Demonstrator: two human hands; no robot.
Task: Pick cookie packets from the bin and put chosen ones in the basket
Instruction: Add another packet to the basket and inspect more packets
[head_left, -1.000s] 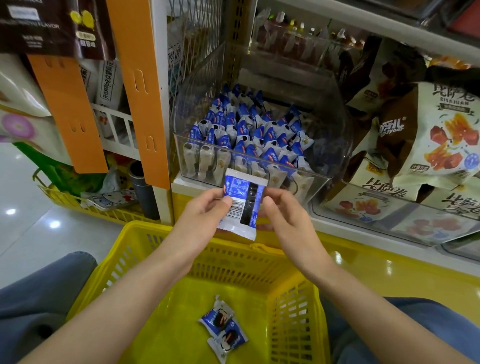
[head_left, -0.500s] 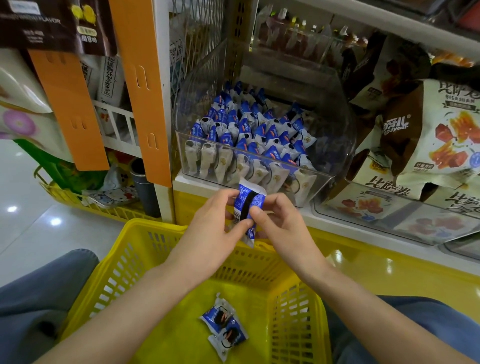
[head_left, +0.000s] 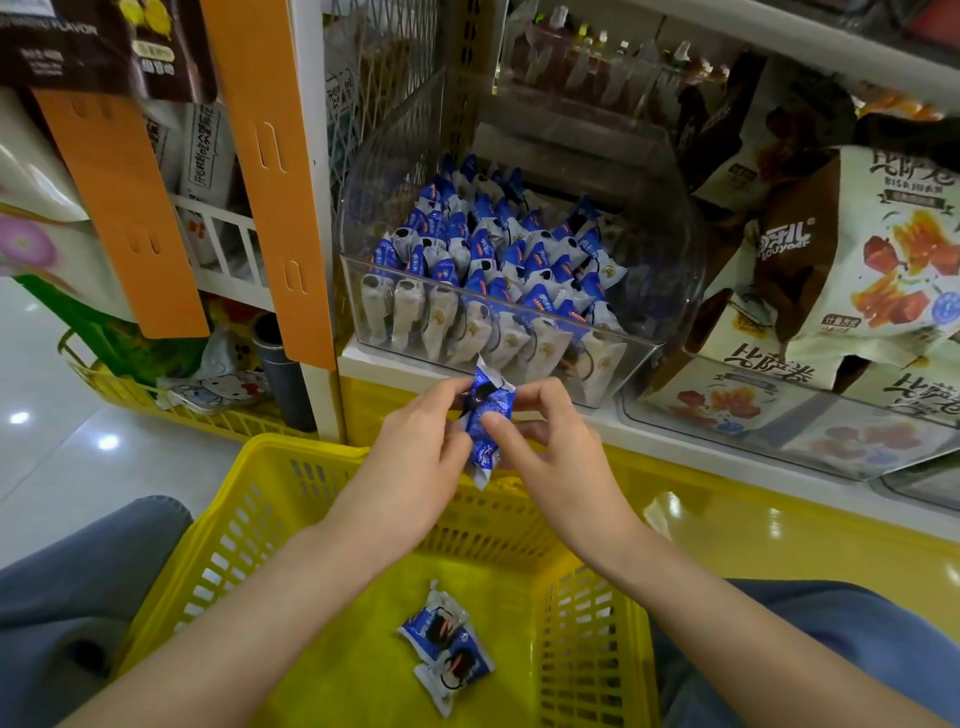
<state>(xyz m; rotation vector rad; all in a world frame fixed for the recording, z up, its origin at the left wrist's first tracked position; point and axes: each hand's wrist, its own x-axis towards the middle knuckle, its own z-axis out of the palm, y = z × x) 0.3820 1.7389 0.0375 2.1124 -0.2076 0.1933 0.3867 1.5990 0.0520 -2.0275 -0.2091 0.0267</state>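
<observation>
Cookie packet (head_left: 489, 422) pinched between curled fingers of left hand (head_left: 415, 441) and right hand (head_left: 553, 449), over far rim of yellow basket (head_left: 311, 448), just near of clear bin (head_left: 670, 270); best lowered close to the two packets (head_left: 448, 646) on the basket floor before letting go.
</observation>
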